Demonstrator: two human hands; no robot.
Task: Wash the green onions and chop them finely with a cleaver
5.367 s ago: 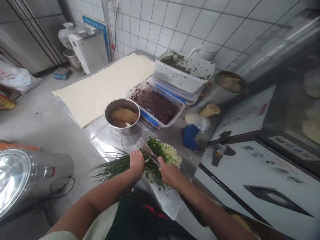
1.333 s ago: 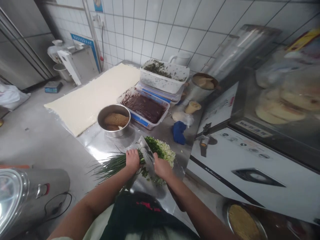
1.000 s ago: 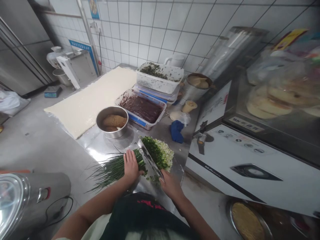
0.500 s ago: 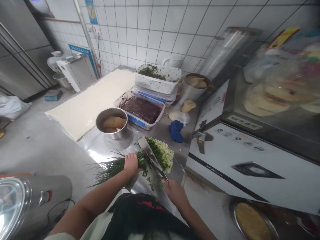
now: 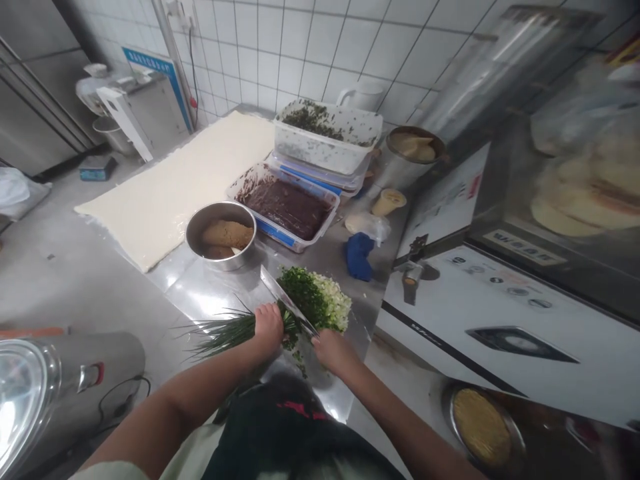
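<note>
A bunch of green chives lies on the metal table, with my left hand closed around it close to its cut end. My right hand grips the handle of a kitchen knife, whose blade slants across the bunch just right of my left fingers. Against the blade's right side rests a pile of chopped chives, dark green on the left and pale white on the right. Loose green bits are scattered below the blade. The knife's handle is hidden in my right fist.
Behind the chives stand a round metal pot with brown filling and a plastic box of dark paste. A wide dough sheet covers the table's left part. A blue cloth lies right, beside a white appliance.
The knife blade has turned from showing its broad face to a thinner slant, and its tip has shifted left. My right hand has moved slightly left and up. The camera view has shifted.
</note>
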